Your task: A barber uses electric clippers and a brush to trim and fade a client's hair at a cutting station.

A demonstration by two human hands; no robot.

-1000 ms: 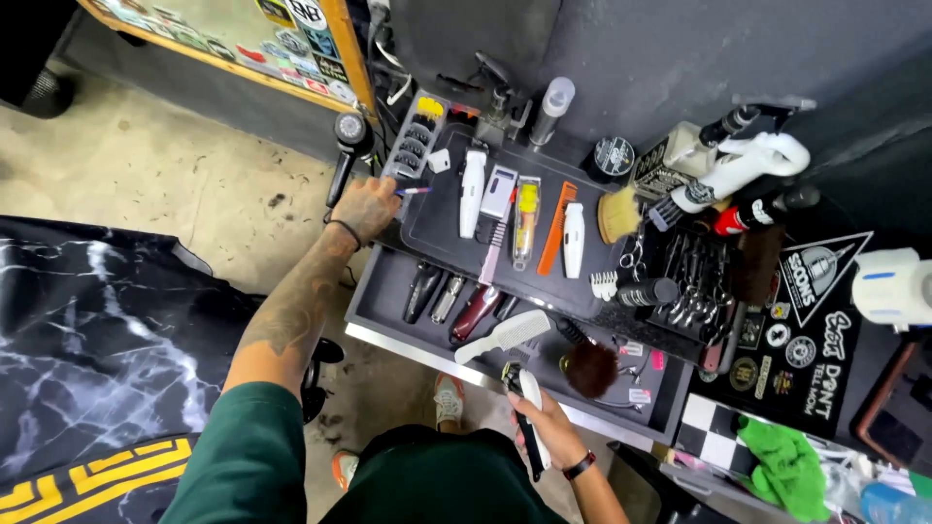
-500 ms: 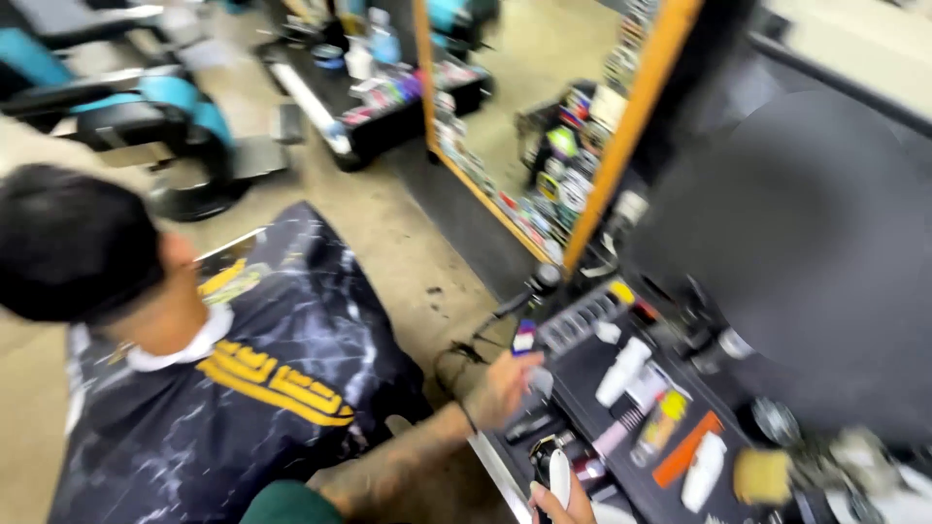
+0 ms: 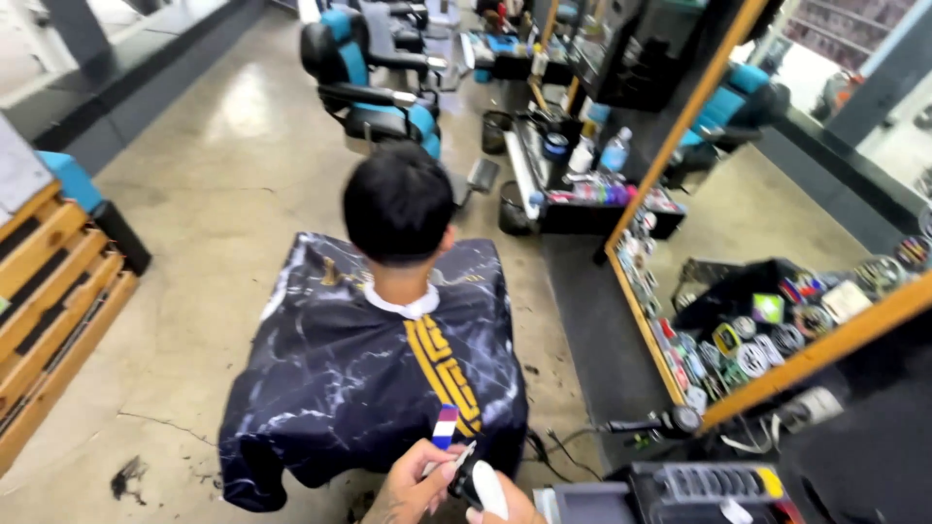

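A person with short dark hair (image 3: 398,199) sits with their back to me, wrapped in a black marbled cape (image 3: 369,374) with a yellow stripe. At the bottom edge, just behind the cape, my left hand (image 3: 413,490) is closed on a slim comb (image 3: 445,429) with a red, white and blue striped end. Beside it, my right hand (image 3: 510,507), mostly cut off by the frame, grips a black and white hair clipper (image 3: 482,485). The two hands touch each other.
A wood-framed mirror (image 3: 777,369) runs along the right above a dark counter with a tray of clipper guards (image 3: 714,482). Blue barber chairs (image 3: 374,87) stand behind the person. Wooden slats (image 3: 49,291) are at the left, hair clippings (image 3: 126,477) on the floor.
The view swung from the tool tray up to the seated person. My left hand left the tray and now holds a striped comb beside the clipper in my right hand.
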